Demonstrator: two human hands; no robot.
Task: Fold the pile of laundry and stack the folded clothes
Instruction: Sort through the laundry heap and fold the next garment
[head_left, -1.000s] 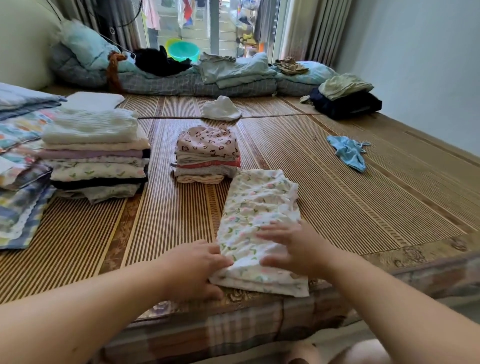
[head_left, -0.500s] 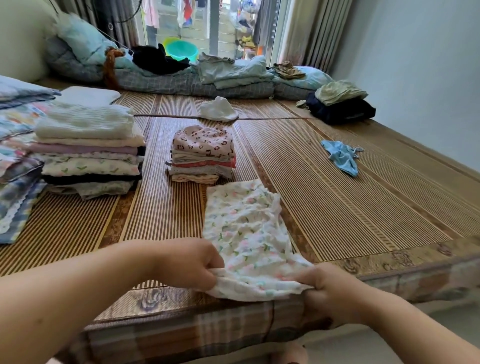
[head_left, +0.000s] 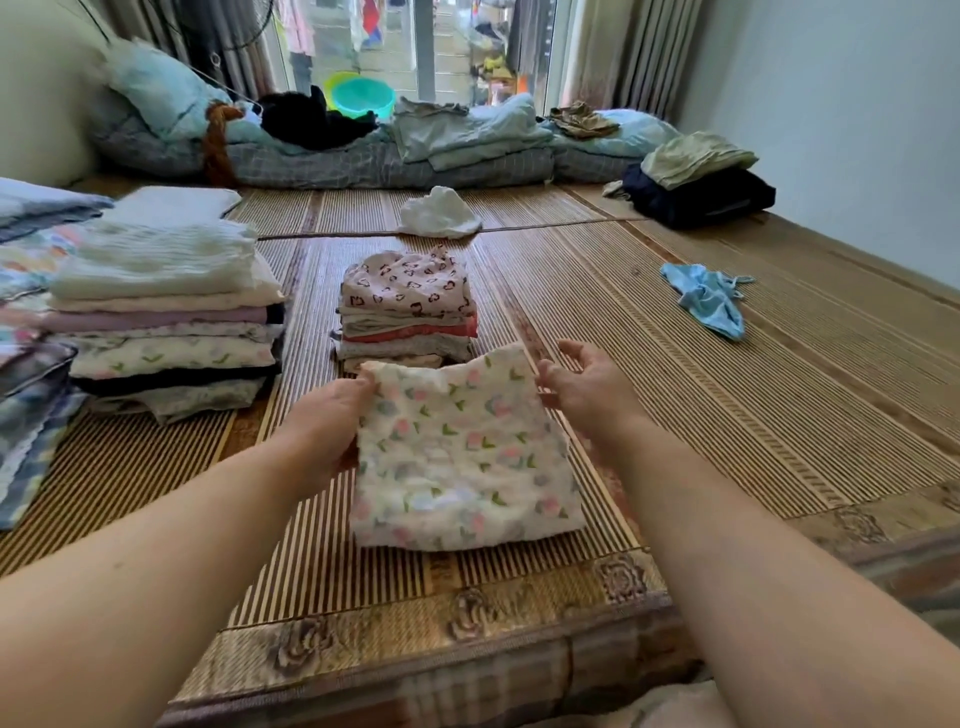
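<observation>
Fingers (head_left: 363, 387) of my left hand (head_left: 324, 431) pinch the far-left corner of the floral cloth (head_left: 462, 457), thumb on top, rest curled under the edge. Right hand (head_left: 589, 387) is half open w/ fingers spread and loose, fingertips at the far-right corner; can't tell if they grip it or just touch.

Cloth is folded to a squarish pad, flat on the mat (head_left: 675, 415) near the bed's front edge, between my forearms. Far edge is lifted a bit btwn the two hands and overlaps the base of the small stack (head_left: 408, 306) right behind it, heart-print piece on top. To the left, apart from it, sits the tall stack (head_left: 166, 312), white ribbed item on top, dark layer low down. Further left: patterned blankets (head_left: 31, 395) at the mat's edge.

Unfolded bits on the mat: white item (head_left: 441, 213) behind the small stack, blue item (head_left: 706, 304) well off to the right, dark pile (head_left: 698, 182) w/ a pale green piece on it at far right. Bedding (head_left: 363, 150) runs along the back by the window.
</observation>
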